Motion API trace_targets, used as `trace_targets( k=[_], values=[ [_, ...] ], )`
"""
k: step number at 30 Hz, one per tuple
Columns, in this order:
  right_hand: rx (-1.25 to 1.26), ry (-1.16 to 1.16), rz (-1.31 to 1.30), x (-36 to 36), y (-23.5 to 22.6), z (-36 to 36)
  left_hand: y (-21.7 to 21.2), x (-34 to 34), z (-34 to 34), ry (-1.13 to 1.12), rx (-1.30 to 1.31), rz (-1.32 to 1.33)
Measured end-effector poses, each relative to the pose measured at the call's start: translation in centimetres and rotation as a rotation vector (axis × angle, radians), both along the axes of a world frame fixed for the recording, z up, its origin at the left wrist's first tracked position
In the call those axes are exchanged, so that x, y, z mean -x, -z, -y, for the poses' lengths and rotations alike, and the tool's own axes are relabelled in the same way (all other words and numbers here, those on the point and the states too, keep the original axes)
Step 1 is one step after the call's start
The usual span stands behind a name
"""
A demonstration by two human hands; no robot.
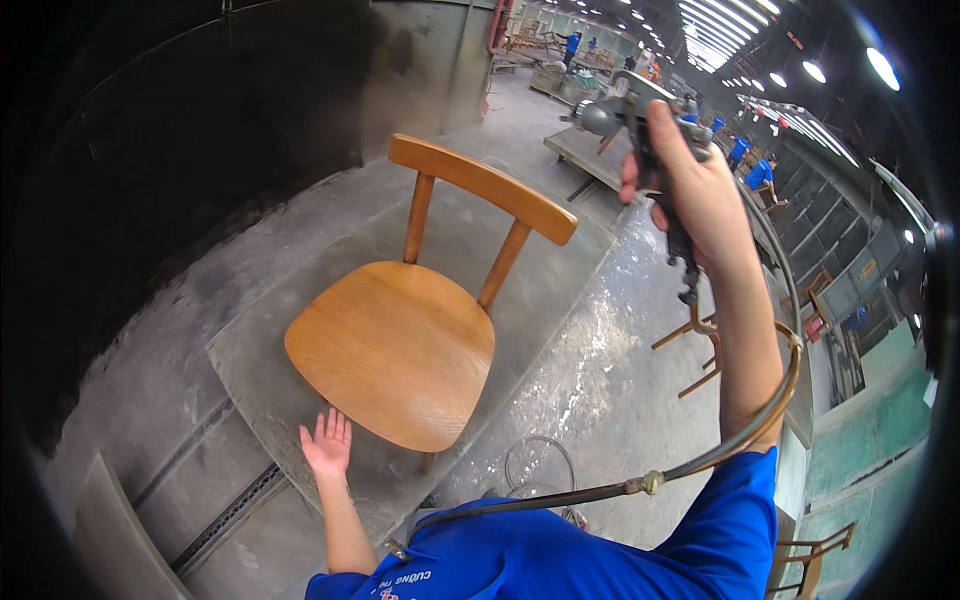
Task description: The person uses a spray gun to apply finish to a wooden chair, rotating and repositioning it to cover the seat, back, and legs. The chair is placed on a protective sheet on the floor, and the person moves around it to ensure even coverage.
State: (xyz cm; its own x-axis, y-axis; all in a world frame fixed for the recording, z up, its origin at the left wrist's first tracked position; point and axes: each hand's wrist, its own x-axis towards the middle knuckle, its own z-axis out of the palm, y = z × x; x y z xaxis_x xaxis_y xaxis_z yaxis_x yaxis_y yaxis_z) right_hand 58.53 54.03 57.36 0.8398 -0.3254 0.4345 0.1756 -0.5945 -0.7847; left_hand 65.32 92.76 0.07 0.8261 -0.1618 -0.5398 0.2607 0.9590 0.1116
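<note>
Grey, overspray-coated surface (300, 400), square slab. Wooden chair (400, 340) stands on it, seat toward the near edge, backrest toward the far edge. Left hand (327, 445) flat on the near edge.

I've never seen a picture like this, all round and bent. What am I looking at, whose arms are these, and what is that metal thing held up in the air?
The picture comes from a wide-angle camera worn on a person's head, looking down, so straight edges curve. Both arms are that person's own. The right hand is raised and grips a metal spray gun, with a hose curving down from it past the blue sleeve. The left hand is open, fingers spread, near the front edge of a wooden chair. The chair stands on a grey, dusty platform. Other workers in blue are far behind.
</note>
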Motion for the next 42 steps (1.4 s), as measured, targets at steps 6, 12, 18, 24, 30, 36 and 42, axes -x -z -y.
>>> trace_targets(
  k=[6,12,18,24,30,36,42],
  values=[
    [-0.113,0.177,-0.02,10.3,0.9,2.8,-2.5,-5.4,1.6,0.215,-0.329,0.151],
    [-0.227,0.446,0.056,21.9,4.3,2.5,-4.6,-9.0,3.6,0.21,-0.344,0.276],
    [-0.355,0.228,0.158,25.3,6.6,1.4,-6.6,-9.1,5.5,0.213,-0.463,0.039],
    [-0.216,0.226,0.191,22.8,8.3,2.9,-7.5,-6.2,4.1,0.092,-0.56,0.011],
    [-0.214,0.354,0.244,21.2,12.4,6.1,-11.4,-0.8,-3.4,-0.092,-0.617,0.005],
    [-0.086,0.253,0.088,18.3,18.4,6.5,-12.1,3.6,-2.9,-0.282,-0.477,-0.081],
    [-0.127,-0.098,0.133,14.5,19.7,4.4,-11.7,6.8,7.5,-0.136,-0.159,0.008]
  ],
)
